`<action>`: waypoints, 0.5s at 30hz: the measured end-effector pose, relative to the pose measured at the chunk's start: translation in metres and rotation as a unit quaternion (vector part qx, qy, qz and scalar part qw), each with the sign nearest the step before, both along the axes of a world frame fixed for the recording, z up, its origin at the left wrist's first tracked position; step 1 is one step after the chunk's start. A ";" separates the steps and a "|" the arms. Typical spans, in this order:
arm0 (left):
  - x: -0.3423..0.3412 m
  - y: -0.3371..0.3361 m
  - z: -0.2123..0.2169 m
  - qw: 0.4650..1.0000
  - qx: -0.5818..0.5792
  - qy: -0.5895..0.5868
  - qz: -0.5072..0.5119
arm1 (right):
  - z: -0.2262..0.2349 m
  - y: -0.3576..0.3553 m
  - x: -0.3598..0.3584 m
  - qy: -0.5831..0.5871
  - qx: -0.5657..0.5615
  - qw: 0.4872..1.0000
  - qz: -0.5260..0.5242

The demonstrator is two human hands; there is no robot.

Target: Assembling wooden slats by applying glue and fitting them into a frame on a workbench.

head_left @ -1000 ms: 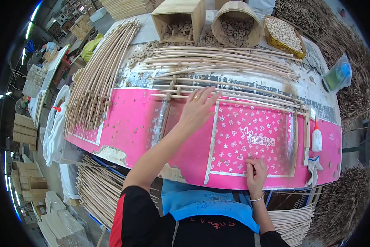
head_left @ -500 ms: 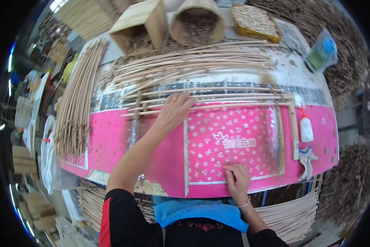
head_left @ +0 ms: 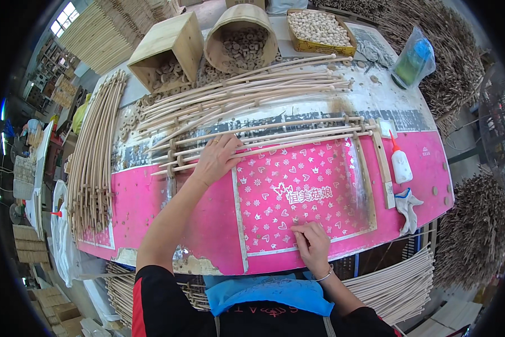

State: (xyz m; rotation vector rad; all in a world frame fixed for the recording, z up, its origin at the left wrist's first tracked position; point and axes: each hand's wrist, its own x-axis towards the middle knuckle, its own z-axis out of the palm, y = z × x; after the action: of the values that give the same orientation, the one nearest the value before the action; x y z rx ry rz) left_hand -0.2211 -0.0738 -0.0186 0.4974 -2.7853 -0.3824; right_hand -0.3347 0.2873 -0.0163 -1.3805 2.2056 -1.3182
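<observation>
Several long pale wooden rods [head_left: 297, 133] lie across the far edge of the pink printed sheet [head_left: 314, 185], with small round wooden rings on them near both ends. My left hand [head_left: 214, 160] lies over their left half, fingers stretched and resting on the rods, thumb apart. Close to the sheet's near edge, my right hand [head_left: 314, 244] rests with curled fingers and the thumb near the index finger. Whatever lies inside those fingers, if anything, is hidden. A narrow wooden strip [head_left: 383, 168] stands at the rods' right end.
Behind lie more rods [head_left: 252, 90], a square wooden box [head_left: 171, 48] and a round tub [head_left: 241, 42] of wooden rings, and a tray of beads [head_left: 320, 33]. A glue bottle [head_left: 401, 165] and a white glove [head_left: 408, 210] are at right. Bundled rods [head_left: 98, 151] stand left.
The whole view has shifted and tilted as my head moved. Against the table, both hands and the rods stay nearly where they were.
</observation>
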 end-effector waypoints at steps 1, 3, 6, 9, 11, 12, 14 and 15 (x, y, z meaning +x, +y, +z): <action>0.000 -0.001 0.001 1.000 -0.004 -0.012 -0.006 | 0.000 0.000 0.000 0.001 -0.001 1.000 -0.001; -0.002 -0.001 0.001 1.000 -0.008 -0.023 -0.012 | 0.000 0.000 0.000 -0.005 0.001 1.000 -0.004; -0.005 0.000 0.001 0.998 -0.059 -0.009 -0.015 | 0.000 0.000 0.000 -0.002 -0.003 1.000 -0.003; -0.006 -0.003 -0.001 0.994 -0.099 -0.033 -0.045 | 0.000 0.000 -0.001 -0.005 -0.006 1.000 -0.004; -0.007 -0.002 -0.001 0.991 -0.110 -0.058 -0.046 | 0.000 0.000 -0.001 -0.006 -0.004 1.000 -0.003; -0.008 -0.002 -0.001 0.991 -0.111 -0.057 -0.043 | 0.000 0.000 0.000 -0.007 -0.002 1.000 -0.003; -0.007 0.002 0.001 0.988 -0.131 -0.072 -0.037 | -0.001 0.000 0.000 -0.005 -0.001 1.000 -0.002; -0.008 0.006 0.003 0.988 -0.136 -0.066 -0.032 | -0.001 0.000 0.000 -0.002 0.002 1.000 -0.006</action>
State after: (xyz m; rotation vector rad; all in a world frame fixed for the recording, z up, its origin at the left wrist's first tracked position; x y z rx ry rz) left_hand -0.2289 -0.0676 -0.0160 0.3823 -2.9228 0.0198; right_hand -0.3344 0.2877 -0.0172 -1.3651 2.2166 -1.3185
